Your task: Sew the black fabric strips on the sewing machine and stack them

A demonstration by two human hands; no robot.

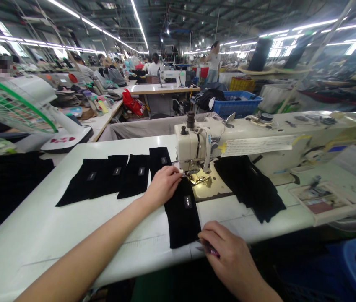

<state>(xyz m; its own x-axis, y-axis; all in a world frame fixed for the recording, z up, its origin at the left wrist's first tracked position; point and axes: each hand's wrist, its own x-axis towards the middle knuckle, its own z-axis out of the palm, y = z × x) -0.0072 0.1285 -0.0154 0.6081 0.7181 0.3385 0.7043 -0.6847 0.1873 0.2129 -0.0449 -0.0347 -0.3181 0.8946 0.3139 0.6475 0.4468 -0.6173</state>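
A rectangular black fabric piece (182, 218) is laid on the pale, glossy counter (108, 228), between the two hands, with its far end at the presser-foot area of a cream-coloured metal sewing machine (188, 147). The left hand (162, 184) is placed at that far end; the right hand (228, 253) is located at the near right corner.

The piece is seen flat, matte and longer than wide; a small dark label (188, 201) with pale lettering is borne on its upper surface.

The left hand's fingers are bent and drawn together beside the presser foot; whether fabric is pinched cannot be told. The right hand is curled around a small tool with a metal blade and a pinkish part (209, 247), its fingertips held at the fabric edge; contact there cannot be confirmed.

Similar labelled black pieces (135, 182) are arranged to the left.
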